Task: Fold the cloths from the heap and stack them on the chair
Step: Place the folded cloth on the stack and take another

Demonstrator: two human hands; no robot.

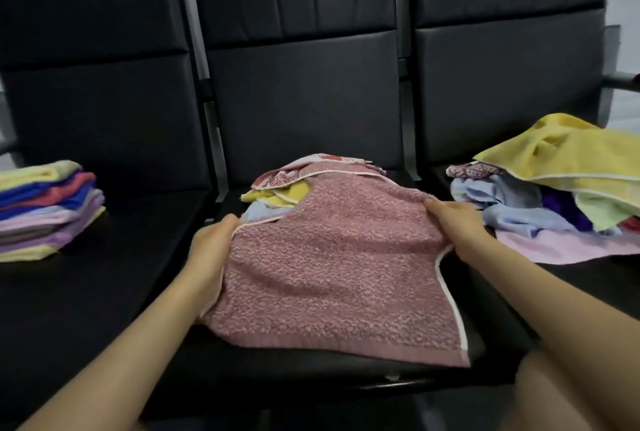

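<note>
Both hands, left hand (211,243) and right hand (453,219), pinch the pink towel (332,268) taut, each grip clamped on an edge, likely for folding.

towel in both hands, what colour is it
Dusty pink towel with a pale edge trim, seen in the head view.

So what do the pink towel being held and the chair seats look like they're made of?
Pink towel: terry cloth, probably cotton, judging by its nubby looped pile and smooth woven hem band. Chair seats: black, matte and smooth with seam lines, likely faux leather or vinyl over padding.
</note>
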